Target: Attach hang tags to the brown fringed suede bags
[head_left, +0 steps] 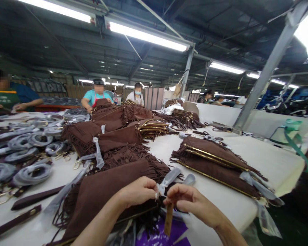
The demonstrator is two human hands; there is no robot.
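A dark brown fringed bag (pixel 110 188) with a gold-coloured edge lies on the table in front of me. My left hand (pixel 141 192) is closed in a pinch on whitish plastic wrap (pixel 166 179) at the bag's right end. Close beside it, my right hand (pixel 195 201) has its fingers pinched at the top of a narrow brown tag (pixel 168 220), which hangs down below them. Something thin and pale runs between both hands. Under the tag lies a purple plastic sheet or bag (pixel 159 234).
More fringed bags are piled behind (pixel 118 136), and another stack (pixel 215 160) lies to the right. Coiled straps in plastic (pixel 32 172) cover the left side. Loose brown straps (pixel 36 198) lie nearer. A metal post (pixel 267 71) rises at right. Several people work across the table.
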